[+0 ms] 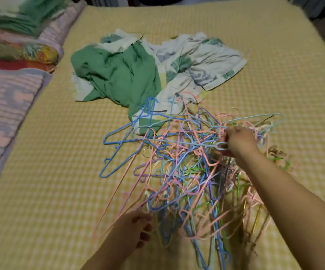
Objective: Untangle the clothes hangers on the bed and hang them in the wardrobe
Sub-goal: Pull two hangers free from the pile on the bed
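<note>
A big tangle of thin coloured hangers (187, 172), blue, pink, purple, green and yellow, lies on the yellow checked bed (60, 172), right of centre. My right hand (237, 142) reaches over the tangle's far side and pinches the hook of a light blue hanger (177, 142) that stretches left across the heap. My left hand (134, 228) is at the near edge of the tangle, fingers closed on the bottom of several hangers. A darker blue hanger (118, 151) sticks out at the heap's left.
A crumpled green and white patterned cloth (138, 71) lies beyond the hangers, mid-bed. Folded blankets and pillows (15, 55) are stacked along the left side. The wardrobe is out of view.
</note>
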A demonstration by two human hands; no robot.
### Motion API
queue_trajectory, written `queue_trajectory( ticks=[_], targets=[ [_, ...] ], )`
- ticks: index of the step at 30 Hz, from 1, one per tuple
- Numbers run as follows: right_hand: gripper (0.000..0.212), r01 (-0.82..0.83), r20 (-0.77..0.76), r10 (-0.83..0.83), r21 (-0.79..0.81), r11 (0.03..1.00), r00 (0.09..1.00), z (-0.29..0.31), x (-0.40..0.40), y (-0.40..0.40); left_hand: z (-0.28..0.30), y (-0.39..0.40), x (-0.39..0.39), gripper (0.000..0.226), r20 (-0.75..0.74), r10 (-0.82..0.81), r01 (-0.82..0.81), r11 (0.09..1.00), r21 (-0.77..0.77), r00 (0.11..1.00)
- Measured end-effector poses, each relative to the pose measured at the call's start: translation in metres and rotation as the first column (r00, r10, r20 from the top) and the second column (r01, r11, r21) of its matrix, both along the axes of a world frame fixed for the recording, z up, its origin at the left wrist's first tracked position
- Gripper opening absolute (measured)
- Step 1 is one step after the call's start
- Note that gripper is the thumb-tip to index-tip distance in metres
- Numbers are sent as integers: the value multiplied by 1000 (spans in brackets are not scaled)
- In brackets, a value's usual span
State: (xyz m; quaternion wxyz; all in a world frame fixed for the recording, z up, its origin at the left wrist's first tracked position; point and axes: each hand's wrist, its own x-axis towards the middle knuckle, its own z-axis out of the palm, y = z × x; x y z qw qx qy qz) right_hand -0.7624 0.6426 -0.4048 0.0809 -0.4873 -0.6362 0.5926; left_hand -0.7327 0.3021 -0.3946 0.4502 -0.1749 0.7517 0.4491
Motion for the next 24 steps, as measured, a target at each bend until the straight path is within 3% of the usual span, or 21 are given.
queue_trajectory(
  ticks=[5,9,12,15,17,19,22,23,24],
  targets=[
    [29,204,-333,-181,34,978,925,53,9,-19,15,1,-16,22,-70,-23,29,996,81,997],
    [26,169,-461,-193,-93,981,866,68,31,-81,31,7,-22,18,-54,108,-90,960,264,993],
    [20,-46,-459,-12,-114,992,888,56,47,-154,38,16,-31,40,77,276,-284,875,391,958],
    [21,-346,-377,361,112,932,853,34,70,-231,44,11,-36,46,208,222,-300,795,528,953],
    [27,-535,-275,591,253,806,759,17,82,-268,37,-4,-33,39,187,220,-282,847,450,957],
    [33,-700,-164,734,224,678,659,6,90,-288,22,-23,-26,25,110,287,-307,906,291,952],
    [47,-823,-227,845,211,528,484,-3,106,-286,10,-47,-13,22,34,380,-379,907,182,924],
    [50,-803,-206,820,183,568,533,-11,113,-276,9,-52,-11,13,-14,409,-401,900,170,912],
    [45,-727,-184,742,150,670,645,-14,119,-264,7,-59,-9,10,-61,427,-415,898,146,902]
  ],
)
